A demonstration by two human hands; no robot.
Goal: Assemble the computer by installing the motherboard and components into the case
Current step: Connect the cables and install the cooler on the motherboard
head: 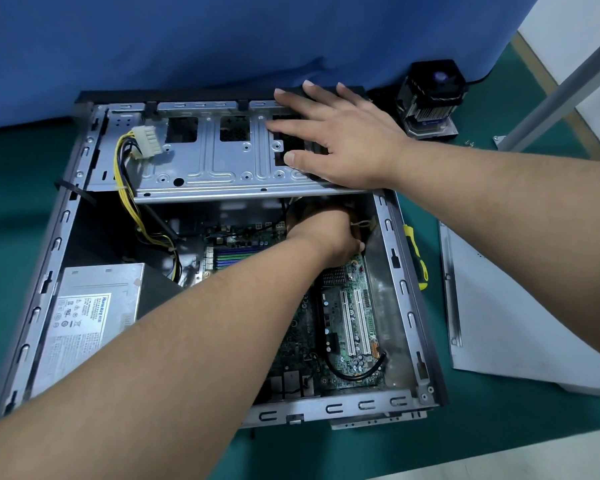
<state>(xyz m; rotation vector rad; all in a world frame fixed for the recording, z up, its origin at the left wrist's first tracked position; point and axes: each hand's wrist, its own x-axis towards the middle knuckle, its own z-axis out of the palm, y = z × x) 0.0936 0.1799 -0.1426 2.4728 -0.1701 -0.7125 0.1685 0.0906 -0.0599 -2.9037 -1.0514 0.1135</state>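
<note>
The open computer case (406, 289) lies on its side on the green mat. The green motherboard (352, 323) sits inside it, partly covered by my left forearm. My right hand (340, 140) presses flat with spread fingers on the right end of the silver drive cage (215, 164) at the case's far side. My left hand (326, 233) reaches under that cage at the board's far right corner, its fingers curled around something there, near a cable tie. What it holds is hidden. A white power connector (148, 140) on yellow and black wires rests on the cage's left end.
The grey power supply (90, 317) fills the case's near left corner. A CPU cooler with fan (432, 98) stands behind the case at right. A yellow-handled screwdriver (417, 258) lies along the case's right wall, next to the detached side panel (520, 306). Blue cloth hangs behind.
</note>
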